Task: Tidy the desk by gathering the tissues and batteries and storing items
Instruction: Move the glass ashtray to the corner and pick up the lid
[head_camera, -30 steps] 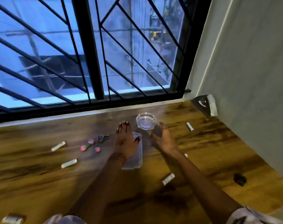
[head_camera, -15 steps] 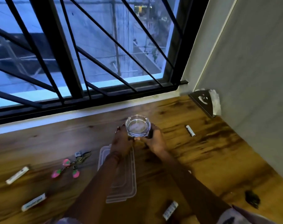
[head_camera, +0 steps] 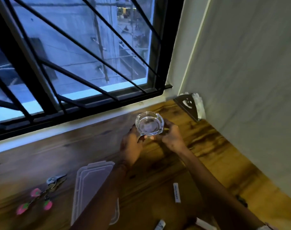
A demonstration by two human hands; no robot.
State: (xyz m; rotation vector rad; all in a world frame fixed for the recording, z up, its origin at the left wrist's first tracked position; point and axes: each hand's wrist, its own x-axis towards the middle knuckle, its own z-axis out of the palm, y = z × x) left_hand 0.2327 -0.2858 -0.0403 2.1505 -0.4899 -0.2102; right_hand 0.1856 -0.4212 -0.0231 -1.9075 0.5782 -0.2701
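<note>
A white cylindrical battery (head_camera: 177, 193) lies on the brown wooden worktop (head_camera: 207, 146) beside a clear plastic lid (head_camera: 91, 183). Farther off, the left hand (head_camera: 131, 145) and right hand (head_camera: 172, 137) grasp a round clear glass ashtray (head_camera: 149, 123), raised near the barred window (head_camera: 75, 55).

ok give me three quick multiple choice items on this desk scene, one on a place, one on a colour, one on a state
1. Where is the clear lid?
A. on the sill
B. on the desk, left of the left forearm
C. against the wall

2. What colour are the keyring charms?
A. pink
B. blue
C. yellow

3. What state is the ashtray in?
A. upside down on the desk
B. held by both hands
C. full of batteries

Answers: 1 B, it lies flat there. 2 A, they show pink. 3 B, the left hand and right hand grip it; it looks empty.
</note>
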